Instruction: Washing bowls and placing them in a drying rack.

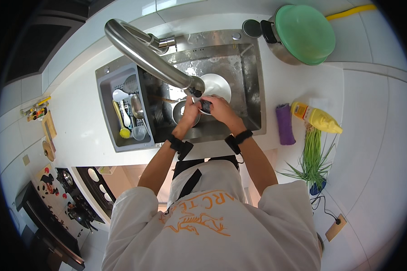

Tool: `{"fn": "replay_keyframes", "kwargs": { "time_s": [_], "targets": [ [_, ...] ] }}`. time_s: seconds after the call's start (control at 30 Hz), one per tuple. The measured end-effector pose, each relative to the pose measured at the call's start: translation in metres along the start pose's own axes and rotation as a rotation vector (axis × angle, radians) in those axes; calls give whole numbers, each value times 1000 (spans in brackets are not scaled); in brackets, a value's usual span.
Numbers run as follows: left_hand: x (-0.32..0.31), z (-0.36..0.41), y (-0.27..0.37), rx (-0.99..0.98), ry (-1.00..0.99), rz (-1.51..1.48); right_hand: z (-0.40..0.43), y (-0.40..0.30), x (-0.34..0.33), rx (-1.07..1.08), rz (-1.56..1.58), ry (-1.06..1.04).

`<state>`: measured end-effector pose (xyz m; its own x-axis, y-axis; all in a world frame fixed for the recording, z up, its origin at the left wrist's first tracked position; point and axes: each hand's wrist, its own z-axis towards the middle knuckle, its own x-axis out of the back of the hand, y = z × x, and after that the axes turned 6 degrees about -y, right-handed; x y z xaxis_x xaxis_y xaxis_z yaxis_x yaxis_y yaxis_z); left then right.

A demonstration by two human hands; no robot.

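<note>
Both hands are low over the steel sink [252, 115], close together below the faucet head [196, 88]. My left hand [191, 112] grips the left edge of a small white bowl [207, 113]. Inside that bowl, my right hand [221, 109] holds a dark scrubbing pad [206, 106], partly covered by the fingers. A larger white bowl [220, 84] sits behind my right hand on the sink floor. Under my left hand lies a round metal pan [177, 113], half hidden by the wrist.
A grey drain basket [146, 135] at the sink's left holds a white ladle [119, 95], a yellow-green brush [124, 132] and other utensils. Right of the sink are a purple cloth roll [285, 123], a yellow bottle [315, 118], green stalks [312, 152] and a pot with a green lid [305, 34].
</note>
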<state>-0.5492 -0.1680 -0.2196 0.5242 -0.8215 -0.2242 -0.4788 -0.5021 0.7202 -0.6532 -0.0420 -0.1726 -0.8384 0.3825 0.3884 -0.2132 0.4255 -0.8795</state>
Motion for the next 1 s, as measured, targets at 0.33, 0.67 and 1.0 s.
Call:
{"fn": "replay_keyframes", "kwargs": {
  "time_s": [0.33,0.67,1.0],
  "targets": [
    [-10,-6,25,100,-3,-347,-44,26,52,-181,-258,369],
    [-40,-5,52,59,18,74,-17,31,26,-527,893,218],
    [-28,-32,122,-533,-358,667,-31,53,13,-208,-131,470]
  ]
}}
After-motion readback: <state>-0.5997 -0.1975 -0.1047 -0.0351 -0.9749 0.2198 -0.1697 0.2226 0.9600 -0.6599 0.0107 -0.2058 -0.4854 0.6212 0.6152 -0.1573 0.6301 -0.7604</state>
